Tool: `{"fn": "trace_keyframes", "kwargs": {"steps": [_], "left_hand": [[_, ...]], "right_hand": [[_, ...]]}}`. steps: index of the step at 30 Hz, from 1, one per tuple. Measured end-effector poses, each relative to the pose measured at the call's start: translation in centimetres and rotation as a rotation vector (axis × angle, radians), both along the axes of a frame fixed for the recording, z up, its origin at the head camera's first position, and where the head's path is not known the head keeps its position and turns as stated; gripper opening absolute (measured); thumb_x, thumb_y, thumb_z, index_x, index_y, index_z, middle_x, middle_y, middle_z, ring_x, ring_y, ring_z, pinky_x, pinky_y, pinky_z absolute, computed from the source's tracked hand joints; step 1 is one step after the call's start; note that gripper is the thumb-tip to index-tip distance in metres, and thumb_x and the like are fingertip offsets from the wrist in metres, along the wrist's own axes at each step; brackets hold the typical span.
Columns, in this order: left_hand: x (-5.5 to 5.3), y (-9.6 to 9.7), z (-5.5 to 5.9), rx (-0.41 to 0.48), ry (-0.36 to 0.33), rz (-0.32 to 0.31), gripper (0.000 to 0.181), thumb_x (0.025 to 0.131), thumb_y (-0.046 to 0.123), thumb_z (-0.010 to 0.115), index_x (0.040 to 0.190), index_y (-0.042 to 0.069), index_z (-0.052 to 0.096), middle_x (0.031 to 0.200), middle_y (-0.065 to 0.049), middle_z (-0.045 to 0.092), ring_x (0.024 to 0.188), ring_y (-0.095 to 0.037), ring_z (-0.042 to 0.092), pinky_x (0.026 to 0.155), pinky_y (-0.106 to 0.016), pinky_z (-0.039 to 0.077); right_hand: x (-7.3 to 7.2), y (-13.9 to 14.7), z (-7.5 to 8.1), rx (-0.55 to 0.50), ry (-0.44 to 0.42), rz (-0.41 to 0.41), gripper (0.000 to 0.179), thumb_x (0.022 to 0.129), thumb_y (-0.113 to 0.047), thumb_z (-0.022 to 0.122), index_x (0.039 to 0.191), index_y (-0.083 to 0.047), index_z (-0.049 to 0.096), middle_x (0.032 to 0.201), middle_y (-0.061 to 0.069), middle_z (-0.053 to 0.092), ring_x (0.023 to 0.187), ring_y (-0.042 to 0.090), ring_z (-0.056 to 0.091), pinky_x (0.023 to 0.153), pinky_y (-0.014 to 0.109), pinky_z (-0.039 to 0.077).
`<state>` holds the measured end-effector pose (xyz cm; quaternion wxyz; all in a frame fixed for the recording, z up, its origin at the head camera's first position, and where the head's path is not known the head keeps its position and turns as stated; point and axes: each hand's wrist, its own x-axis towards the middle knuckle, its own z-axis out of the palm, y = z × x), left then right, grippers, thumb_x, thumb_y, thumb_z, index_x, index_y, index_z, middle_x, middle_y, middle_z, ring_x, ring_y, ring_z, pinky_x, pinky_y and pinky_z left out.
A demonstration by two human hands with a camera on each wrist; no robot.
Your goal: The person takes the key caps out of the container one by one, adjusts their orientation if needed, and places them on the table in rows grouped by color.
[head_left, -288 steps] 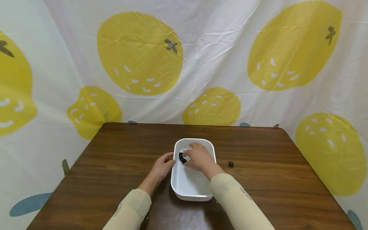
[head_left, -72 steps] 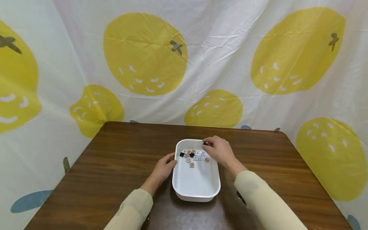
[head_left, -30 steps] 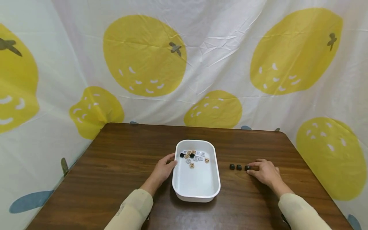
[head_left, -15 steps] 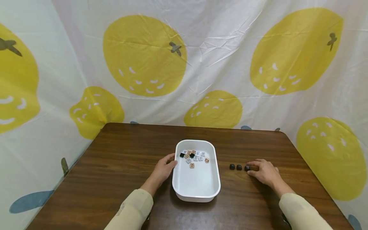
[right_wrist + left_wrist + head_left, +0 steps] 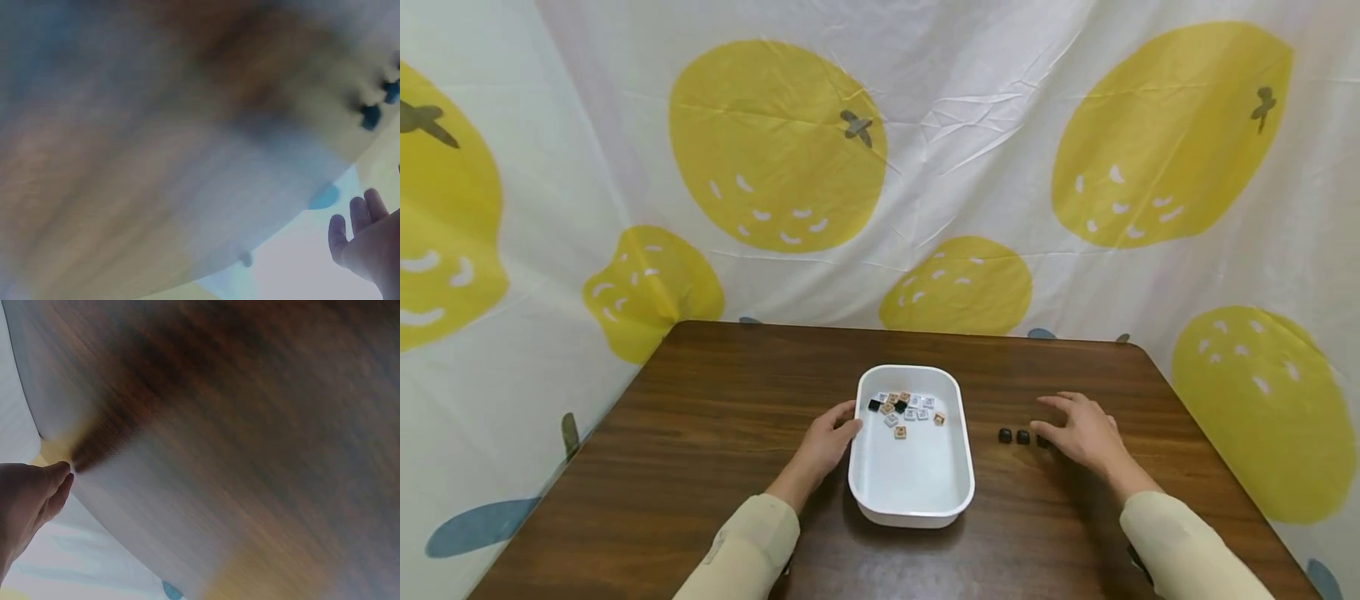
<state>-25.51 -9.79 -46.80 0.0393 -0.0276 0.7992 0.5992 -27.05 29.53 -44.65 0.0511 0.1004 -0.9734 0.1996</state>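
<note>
My left hand (image 5: 823, 437) rests at the left rim of a white tray (image 5: 913, 475), its thumb and fingertips touching that side. In the left wrist view, the thumb and fingers of the left hand (image 5: 31, 494) lie close together. Right of the tray, small black keycap-like pieces stand in a short row: one on the left (image 5: 1005, 436), a middle piece (image 5: 1023, 437) and a right piece (image 5: 1042, 442) partly hidden by my thumb. My right hand (image 5: 1084, 432) hovers over the right one, fingers spread apart and holding nothing. Two dark pieces (image 5: 370, 117) show blurred in the right wrist view.
Small square pieces gather at the tray's far end: white ones (image 5: 922, 413), tan ones (image 5: 900, 432) and two black ones (image 5: 874, 405). The brown wooden table (image 5: 737, 375) ends at a lemon-print curtain (image 5: 820, 292).
Black pieces have gone from the tray into the row, which grew from one to three. My right hand has just let go of the third and lifted slightly. The left hand stays.
</note>
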Motion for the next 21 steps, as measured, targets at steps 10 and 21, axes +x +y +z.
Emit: {"fn": "trace_keyframes", "kwargs": {"steps": [10,21], "left_hand": [[0.0,0.0,-0.1,-0.008,0.003,-0.003,0.042,0.100,0.016,0.055,0.140,0.004,0.054,0.137,-0.024,0.051,0.129,-0.040,0.044,0.107,-0.055,0.034],[0.0,0.0,0.1,-0.005,0.009,-0.008,0.042,0.100,0.016,0.056,0.140,0.003,0.054,0.136,-0.024,0.052,0.126,-0.039,0.046,0.106,-0.053,0.036]], "right_hand": [[-1.8,-7.7,3.9,-0.055,0.079,0.059,0.050,0.094,-0.041,0.066,0.132,-0.008,0.063,0.143,0.027,0.046,0.130,0.051,0.038,0.098,0.073,0.026],[-3.9,-16.5,7.6,0.009,0.002,0.081,0.044,0.095,-0.041,0.065,0.130,-0.014,0.066,0.139,0.017,0.053,0.132,0.041,0.042,0.104,0.063,0.031]]}}
